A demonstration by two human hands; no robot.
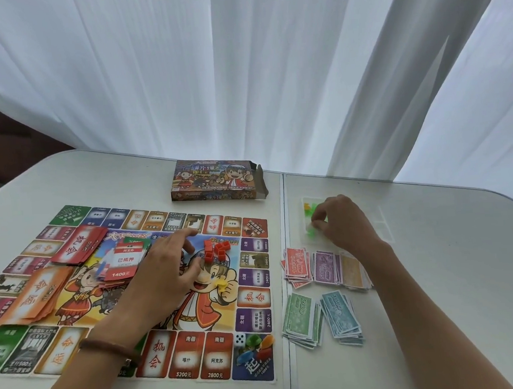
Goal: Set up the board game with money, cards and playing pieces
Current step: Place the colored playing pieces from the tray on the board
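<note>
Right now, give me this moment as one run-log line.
left hand: over board, beside red houses | right hand: pinching green pieces beside board | money: five piles | die, tokens: start corner

Flat on the surface toward 8 o'clock, a colourful paper game board [214, 355]. On it, at 10 o'clock, a fanned red card stack [78, 243]; at 9 o'clock, a fanned orange card stack [42, 292]; near centre, a loose heap of property cards [125, 261] and clustered red houses [217, 249]. In its 5 o'clock corner, a white die [239, 340] beside four coloured pawns [259, 346]. Off its 3 o'clock edge, piled red 10000 notes [296, 266], purple 5000 notes [325, 268], pale orange notes [352, 272], green 500 notes [300, 315], blue 1000 notes [341, 318]. Toward 2 o'clock, green plastic pieces [310, 233], pinched by the right hand [343, 224].
</note>
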